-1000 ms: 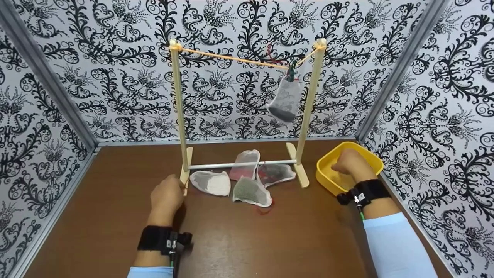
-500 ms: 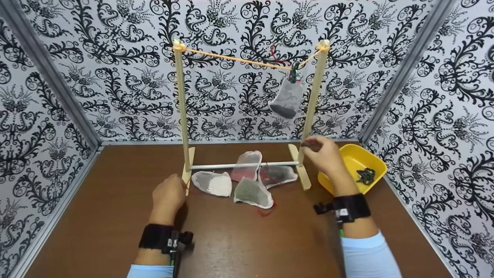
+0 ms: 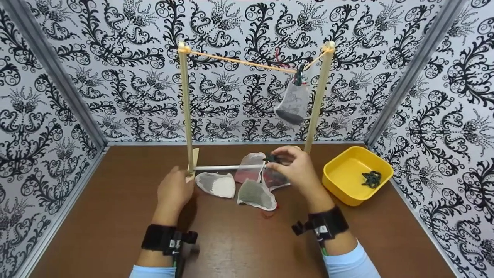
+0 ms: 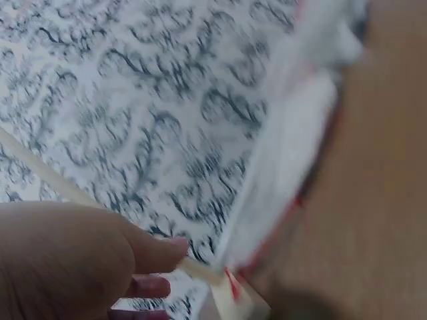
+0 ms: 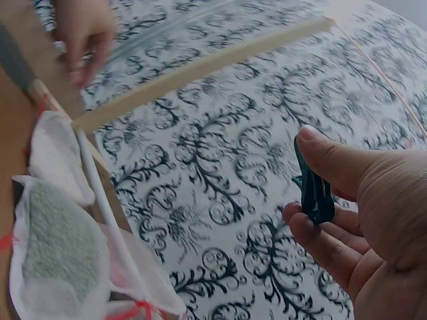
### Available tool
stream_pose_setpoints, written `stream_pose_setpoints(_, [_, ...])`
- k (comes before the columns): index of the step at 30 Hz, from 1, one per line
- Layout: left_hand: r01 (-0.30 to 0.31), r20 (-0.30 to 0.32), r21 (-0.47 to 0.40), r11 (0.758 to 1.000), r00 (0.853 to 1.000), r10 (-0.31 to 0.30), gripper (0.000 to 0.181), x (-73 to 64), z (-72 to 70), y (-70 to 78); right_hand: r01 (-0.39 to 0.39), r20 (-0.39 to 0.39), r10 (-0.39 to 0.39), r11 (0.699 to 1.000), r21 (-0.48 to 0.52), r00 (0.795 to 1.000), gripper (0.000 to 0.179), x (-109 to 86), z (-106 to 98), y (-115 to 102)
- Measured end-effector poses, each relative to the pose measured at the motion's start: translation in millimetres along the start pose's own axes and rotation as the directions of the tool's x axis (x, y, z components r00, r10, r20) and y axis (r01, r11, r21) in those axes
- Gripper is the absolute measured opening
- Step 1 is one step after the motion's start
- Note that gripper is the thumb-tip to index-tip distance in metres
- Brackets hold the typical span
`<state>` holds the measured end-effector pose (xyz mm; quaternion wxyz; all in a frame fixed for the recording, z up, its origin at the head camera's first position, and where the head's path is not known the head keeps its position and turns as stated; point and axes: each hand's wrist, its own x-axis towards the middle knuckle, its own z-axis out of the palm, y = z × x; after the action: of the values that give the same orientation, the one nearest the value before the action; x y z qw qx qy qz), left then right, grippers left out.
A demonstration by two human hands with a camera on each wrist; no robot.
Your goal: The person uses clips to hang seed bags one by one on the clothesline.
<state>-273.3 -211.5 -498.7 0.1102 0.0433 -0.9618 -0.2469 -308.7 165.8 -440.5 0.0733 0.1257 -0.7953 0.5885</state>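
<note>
My right hand pinches a dark green clothespin between thumb and fingers, above the mesh bags near the rack's right side. The left hand is beside the left foot of the wooden rack; its fingers hang loosely with nothing between them in the right wrist view. Between the posts lie a bag of white filling, a bag of grey-green filling, a pinkish bag and a bag partly hidden by my right hand. Another clothespin holds a bag with dark filling on the orange string.
A yellow box stands right of the rack, with several dark green clothespins inside. A white bar joins the rack's feet low over the brown table. Patterned walls enclose the back and sides.
My right hand has come out of the yellow box with a clothespin and moved left over the bags. The left hand has shifted slightly at the rack's left foot, its fingers loosening.
</note>
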Motion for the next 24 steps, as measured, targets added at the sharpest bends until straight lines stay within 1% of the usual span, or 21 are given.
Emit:
stream_pose_setpoints(3, [-0.068,-0.029,-0.075,0.995,0.997,0.066,0.031,0.0,-8.6,20.8,0.031,0.014,-0.032,0.999,0.034,0.999,0.041,-3.7,9.3,-4.9])
stream_pose_setpoints(6, [-0.150,-0.056,-0.169,0.974,0.988,0.142,0.029,-4.5,-16.2,45.7,0.062,0.028,-0.064,0.995,0.080,0.998,0.042,-6.8,15.4,-9.1])
stream_pose_setpoints(7, [-0.181,-0.067,-0.204,0.962,0.983,0.171,0.029,-6.7,-18.1,54.1,0.074,0.033,-0.078,0.993,0.095,0.996,0.043,-8.1,17.1,-10.8])
stream_pose_setpoints(9, [-0.246,-0.079,-0.277,0.929,0.969,0.233,0.028,-12.2,-22.0,70.1,0.103,0.044,-0.109,0.988,0.119,0.993,0.044,-11.6,19.8,-13.8])
stream_pose_setpoints(12, [-0.330,-0.075,-0.358,0.873,0.942,0.326,0.031,-21.7,-27.5,88.1,0.153,0.079,-0.165,0.978,0.141,0.983,0.045,-17.8,23.7,-17.9])
stream_pose_setpoints(14, [-0.362,-0.058,-0.385,0.849,0.928,0.369,0.038,-28.1,-31.6,95.7,0.187,0.112,-0.204,0.971,0.149,0.972,0.045,-21.9,26.7,-20.3])
stream_pose_setpoints(15, [-0.372,-0.048,-0.391,0.842,0.922,0.385,0.043,-30.9,-33.7,98.4,0.203,0.130,-0.223,0.967,0.153,0.966,0.045,-23.9,28.3,-21.5])
stream_pose_setpoints(20, [-0.417,-0.013,-0.377,0.827,0.895,0.445,0.064,-39.8,-39.5,105.7,0.279,0.201,-0.303,0.950,0.139,0.932,0.044,-33.2,37.1,-24.8])
stream_pose_setpoints(21, [-0.429,-0.009,-0.371,0.823,0.888,0.459,0.065,-41.2,-40.0,106.5,0.293,0.212,-0.316,0.947,0.135,0.925,0.044,-34.7,38.8,-25.2])
stream_pose_setpoints(24, [-0.473,-0.003,-0.355,0.806,0.863,0.505,0.060,-44.4,-40.4,108.1,0.331,0.239,-0.353,0.935,0.128,0.905,0.044,-37.8,43.3,-25.6])
